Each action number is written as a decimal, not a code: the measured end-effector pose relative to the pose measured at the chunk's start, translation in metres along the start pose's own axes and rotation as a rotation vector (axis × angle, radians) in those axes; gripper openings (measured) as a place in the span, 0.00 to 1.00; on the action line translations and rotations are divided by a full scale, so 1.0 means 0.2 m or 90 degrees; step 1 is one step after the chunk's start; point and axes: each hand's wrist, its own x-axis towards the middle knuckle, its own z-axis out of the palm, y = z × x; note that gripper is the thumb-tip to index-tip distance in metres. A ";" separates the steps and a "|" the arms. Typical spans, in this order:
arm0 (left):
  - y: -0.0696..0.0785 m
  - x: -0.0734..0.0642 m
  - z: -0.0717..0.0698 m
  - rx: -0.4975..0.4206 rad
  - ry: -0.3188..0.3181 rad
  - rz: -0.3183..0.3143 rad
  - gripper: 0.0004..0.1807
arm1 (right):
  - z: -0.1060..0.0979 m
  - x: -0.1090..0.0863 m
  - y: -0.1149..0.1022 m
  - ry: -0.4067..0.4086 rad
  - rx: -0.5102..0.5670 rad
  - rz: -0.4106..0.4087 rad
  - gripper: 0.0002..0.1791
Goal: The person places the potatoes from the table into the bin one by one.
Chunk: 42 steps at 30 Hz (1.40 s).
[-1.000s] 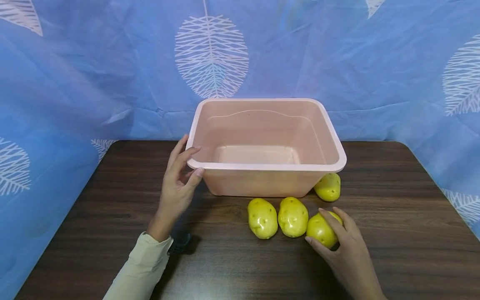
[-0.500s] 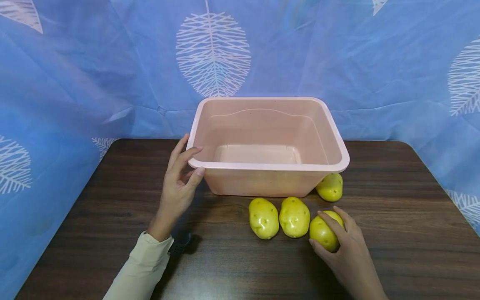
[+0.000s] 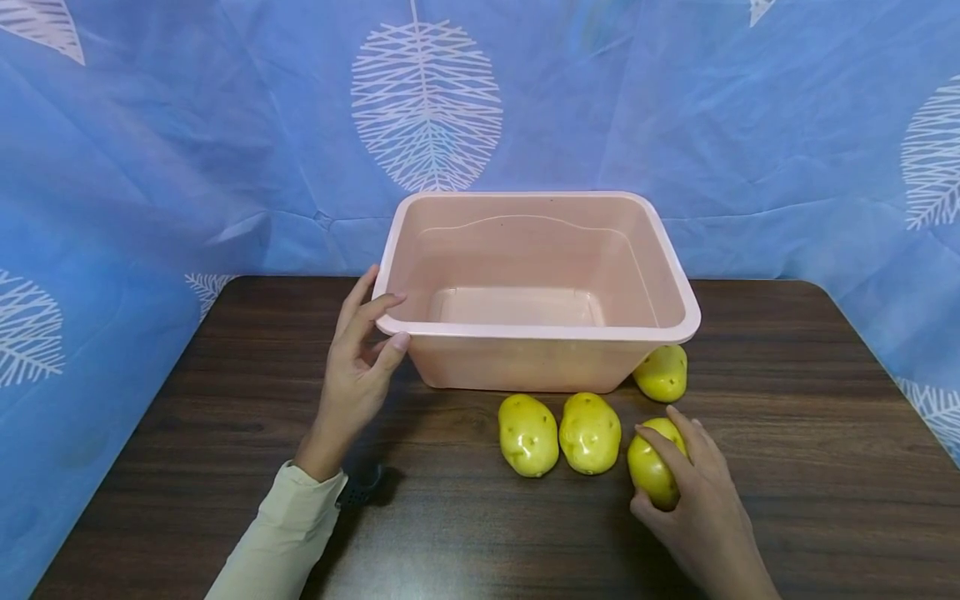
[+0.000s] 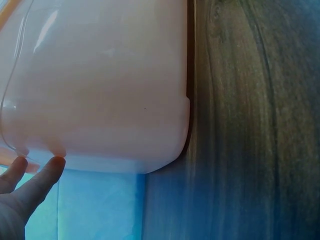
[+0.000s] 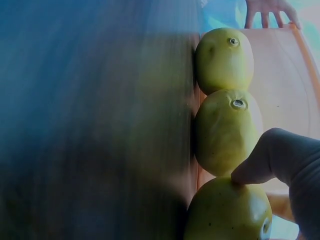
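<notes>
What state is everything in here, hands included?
Pink bin: upright, open-topped, nothing visible inside.
Left hand: holding the bin's near left corner.
Right hand: gripping a yellow potato.
Gripped yellow potato: partly covered by fingers; lifted or not, I cannot tell.
Left yellow potato: lying on the table, ungripped.
Middle yellow potato: lying ungripped too.
Back yellow potato: partly hidden by the bin.
Blue cloth: hanging, creased.

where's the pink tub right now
In the head view, the pink tub stands centrally toward the far edge of the table, with the left hand on its near left corner.
</notes>
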 end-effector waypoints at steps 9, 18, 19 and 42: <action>0.00 0.00 0.00 -0.011 -0.002 0.003 0.24 | 0.00 0.00 0.01 0.005 0.043 -0.017 0.34; 0.00 0.00 0.00 -0.011 -0.001 -0.004 0.23 | 0.00 -0.01 0.01 0.019 0.022 -0.026 0.32; 0.00 0.00 0.00 -0.011 -0.001 -0.005 0.23 | 0.00 -0.01 0.01 0.020 0.016 -0.025 0.32; -0.01 0.00 0.00 -0.018 -0.005 -0.001 0.25 | -0.01 -0.04 0.06 0.055 0.011 -0.074 0.36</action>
